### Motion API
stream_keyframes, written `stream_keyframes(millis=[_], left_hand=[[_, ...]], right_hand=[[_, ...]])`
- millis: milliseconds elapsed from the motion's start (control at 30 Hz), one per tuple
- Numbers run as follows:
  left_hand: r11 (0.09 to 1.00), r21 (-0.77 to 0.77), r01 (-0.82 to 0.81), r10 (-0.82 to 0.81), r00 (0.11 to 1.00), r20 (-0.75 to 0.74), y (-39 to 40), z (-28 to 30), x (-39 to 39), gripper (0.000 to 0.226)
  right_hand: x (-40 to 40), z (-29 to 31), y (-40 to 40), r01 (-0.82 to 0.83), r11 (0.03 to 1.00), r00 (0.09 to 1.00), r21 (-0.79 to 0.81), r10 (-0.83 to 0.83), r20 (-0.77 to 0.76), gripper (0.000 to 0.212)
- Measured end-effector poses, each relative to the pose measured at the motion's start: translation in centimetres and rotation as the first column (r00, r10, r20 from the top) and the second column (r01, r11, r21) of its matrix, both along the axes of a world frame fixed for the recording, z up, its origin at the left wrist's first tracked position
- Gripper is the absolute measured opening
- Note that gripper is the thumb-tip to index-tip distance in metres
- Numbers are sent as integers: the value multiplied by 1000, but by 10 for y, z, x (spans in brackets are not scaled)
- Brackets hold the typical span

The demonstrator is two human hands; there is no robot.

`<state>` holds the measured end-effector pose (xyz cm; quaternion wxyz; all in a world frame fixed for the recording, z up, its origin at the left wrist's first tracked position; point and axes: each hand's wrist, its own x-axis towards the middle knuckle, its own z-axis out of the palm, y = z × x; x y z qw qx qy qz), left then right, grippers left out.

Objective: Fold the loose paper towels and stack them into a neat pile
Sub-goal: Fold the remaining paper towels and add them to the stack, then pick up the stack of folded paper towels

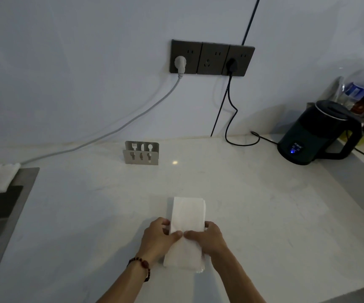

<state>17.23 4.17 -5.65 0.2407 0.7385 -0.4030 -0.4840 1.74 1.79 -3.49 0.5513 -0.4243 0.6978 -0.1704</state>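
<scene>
A long white strip of folded paper towels lies on the pale countertop, running away from me. My left hand grips its left edge at the middle, thumb on top. My right hand grips the right edge opposite, and both thumbs nearly meet across the strip. The near end of the towels sticks out between my wrists. A second folded white towel rests at the far left beside the sink.
A metal napkin holder with cutlery cut-outs stands behind the towels. A black electric kettle sits at the right, its cord trailing to the wall sockets. A steel sink rim borders the left. Bottles stand far right.
</scene>
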Motion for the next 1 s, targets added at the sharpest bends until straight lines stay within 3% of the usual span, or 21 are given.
stream_keyframes(millis=[100,200,367,433,500,567,700,833,900,1000], left_hand=[[1000,11,17,-16,998,-63,-3,0,6,49],[999,36,21,-14,984,-178,-7,2,10,36],[998,45,51,-38,964,-262,-8,3,12,33],[998,28,51,-41,963,-268,-8,5,11,52],[1000,15,24,-18,951,-309,-9,7,11,91],[999,24,-30,37,886,-463,-13,12,13,118],[992,54,-117,120,686,-717,-29,27,24,107],[998,-4,-56,38,731,-681,-33,45,20,78],[992,-10,-129,88,729,-678,-36,50,13,67],[927,31,-375,265,594,-760,-39,55,6,64]], right_hand=[[2,-1,-1,-32,999,999,-7,32,35,53],[5,1,-3,-10,1000,998,-12,10,66,49],[1,9,-4,-12,1000,980,26,7,197,74],[-6,11,-2,-46,999,961,27,37,274,78],[-14,15,-1,-99,995,918,26,81,387,72],[-20,24,-1,-191,982,855,6,163,492,62],[-27,53,-14,-402,913,763,-66,374,527,58],[-31,64,-36,-516,852,730,-82,488,478,54],[-38,64,-45,-463,882,756,-86,444,482,48],[-57,51,-57,-52,998,798,30,23,603,55]])
